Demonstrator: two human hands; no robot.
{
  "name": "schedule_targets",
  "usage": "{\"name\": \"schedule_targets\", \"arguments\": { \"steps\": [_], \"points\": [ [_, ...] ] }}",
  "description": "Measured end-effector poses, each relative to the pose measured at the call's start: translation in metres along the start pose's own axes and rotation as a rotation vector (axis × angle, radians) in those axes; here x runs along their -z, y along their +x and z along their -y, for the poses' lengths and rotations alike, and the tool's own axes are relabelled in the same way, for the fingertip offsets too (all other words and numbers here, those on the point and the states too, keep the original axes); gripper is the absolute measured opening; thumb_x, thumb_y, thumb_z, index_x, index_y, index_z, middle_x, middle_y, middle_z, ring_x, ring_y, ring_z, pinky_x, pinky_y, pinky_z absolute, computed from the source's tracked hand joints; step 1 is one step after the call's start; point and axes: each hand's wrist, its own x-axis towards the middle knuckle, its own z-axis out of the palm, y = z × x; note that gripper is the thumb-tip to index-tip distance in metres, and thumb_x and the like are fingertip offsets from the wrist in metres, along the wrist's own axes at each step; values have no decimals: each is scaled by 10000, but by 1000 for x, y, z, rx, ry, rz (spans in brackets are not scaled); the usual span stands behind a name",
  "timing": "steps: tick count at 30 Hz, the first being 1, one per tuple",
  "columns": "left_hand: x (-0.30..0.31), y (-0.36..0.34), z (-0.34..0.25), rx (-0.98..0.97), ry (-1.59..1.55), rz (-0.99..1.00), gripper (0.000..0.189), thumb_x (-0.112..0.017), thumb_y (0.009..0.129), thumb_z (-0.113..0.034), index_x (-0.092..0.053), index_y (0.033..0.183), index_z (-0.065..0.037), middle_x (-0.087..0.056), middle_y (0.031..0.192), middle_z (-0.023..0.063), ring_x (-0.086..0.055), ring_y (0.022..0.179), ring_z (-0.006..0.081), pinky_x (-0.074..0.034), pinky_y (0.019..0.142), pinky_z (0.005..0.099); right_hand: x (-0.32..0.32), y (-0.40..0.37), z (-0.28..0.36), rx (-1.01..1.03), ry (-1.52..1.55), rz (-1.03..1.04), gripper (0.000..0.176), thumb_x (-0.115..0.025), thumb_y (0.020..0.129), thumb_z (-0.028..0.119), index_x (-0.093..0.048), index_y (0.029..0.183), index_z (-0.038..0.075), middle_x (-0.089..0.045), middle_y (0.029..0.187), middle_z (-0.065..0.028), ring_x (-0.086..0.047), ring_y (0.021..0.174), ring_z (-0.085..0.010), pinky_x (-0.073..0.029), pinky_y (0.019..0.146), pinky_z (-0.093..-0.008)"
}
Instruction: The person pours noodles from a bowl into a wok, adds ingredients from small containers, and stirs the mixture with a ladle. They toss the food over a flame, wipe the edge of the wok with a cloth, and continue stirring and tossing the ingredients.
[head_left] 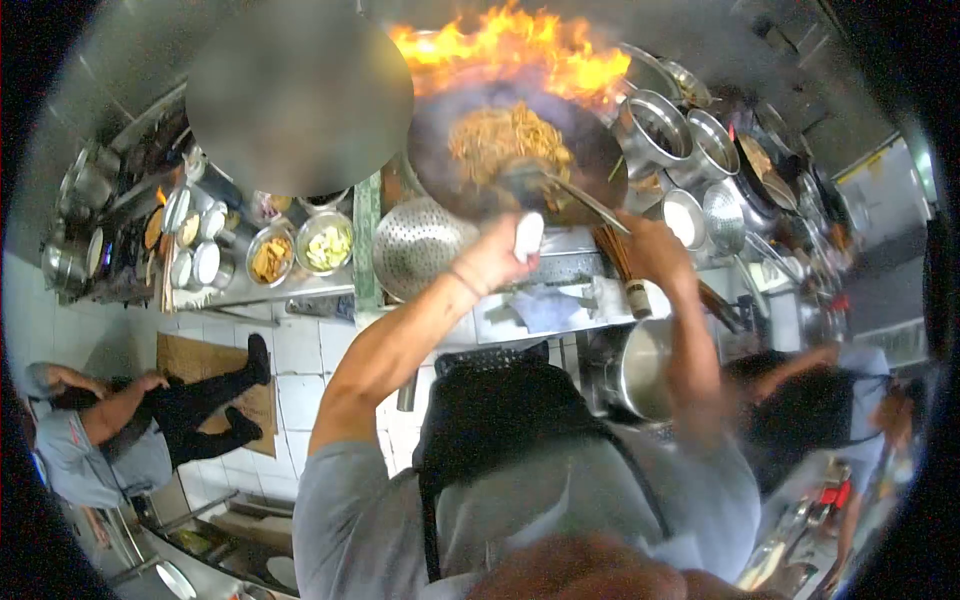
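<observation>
1. The wok (590, 150) was round, dark and deep, with a blackened inner wall, and it stood tilted at the cooking range.
2. Inside the wok lay a tangled heap of thin golden-brown noodles (505, 140).
3. Orange-yellow flames (520, 50) rose along the wok's far rim.
4. At the wok's near rim, the left hand (492, 262) had its fingers curled tight round the white handle (528, 236), which looked soft and cloth-wrapped.
5. The right hand (650, 245), near the wok's near right edge, was blurred, but its fingers were closed on the end of a ladle (585, 203). The ladle's thin metal shaft ran into the wok, towards the noodles.
6. Just below and left of the wok rested a domed, perforated steel strainer (420, 245).
7. Further left of the wok stood two shiny round bowls (327, 243) holding chopped ingredients.
8. Right of the wok stood cylindrical steel pots (655, 125) with bright rims.
9. Well below and left of the wok, a co-worker (100, 430) in a grey shirt was down on the white tiled floor (300, 345).
</observation>
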Motion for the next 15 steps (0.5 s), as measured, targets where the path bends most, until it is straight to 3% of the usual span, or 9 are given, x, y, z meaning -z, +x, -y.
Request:
{"name": "schedule_targets", "arguments": {
  "steps": [4,8,9,10,12,14,15],
  "points": [
    [-14,7,-30,74,-30,5,175,-485,964,-256,-552,958,-95,-573,739,80,-590,640,221,-454,452,292,10,10,17,-30,-62,61,294,-533,912,211,-618,1187,153,-698,932,-211,-672,890,-427,-538,791,-530],
    [34,55,-6,-128,28,-26,165,-513,953,-254,-554,942,-95,-582,775,86,-597,677,218,-467,474,311,-45,35,10,-36,-67,-66,329,-549,895,188,-607,1208,104,-695,915,-222,-674,879,-427,-544,774,-524],
    [43,38,12,-164,31,59,178,-528,944,-260,-562,883,-97,-578,730,74,-593,629,219,-474,467,339,-48,38,12,-37,-63,-140,341,-554,890,178,-602,1217,94,-694,910,-227,-674,876,-428,-545,770,-524],
    [49,20,26,-123,90,29,188,-535,935,-271,-567,838,-114,-558,669,53,-579,576,219,-474,462,349,-49,35,15,-118,-29,-122,395,-579,881,161,-580,1272,101,-690,912,-242,-673,881,-429,-543,759,-528],
    [68,-5,42,-36,207,46,194,-548,919,-296,-575,797,-147,-545,612,20,-568,529,212,-470,451,355,-41,13,6,-71,19,-143,429,-581,896,181,-557,1321,124,-691,921,-236,-669,889,-436,-536,772,-537],
    [59,-9,38,-165,183,4,208,-546,914,-298,-571,798,-127,-551,617,38,-569,538,213,-464,449,345,-26,-9,-7,-95,59,-61,387,-553,925,227,-581,1305,165,-686,962,-244,-659,924,-446,-524,809,-544],
    [67,18,22,-115,98,166,220,-540,915,-299,-567,798,-114,-560,644,67,-574,564,219,-456,446,326,-19,-16,-19,-52,67,-38,376,-549,928,232,-590,1297,175,-684,978,-245,-657,933,-447,-522,820,-544]
  ]
}}
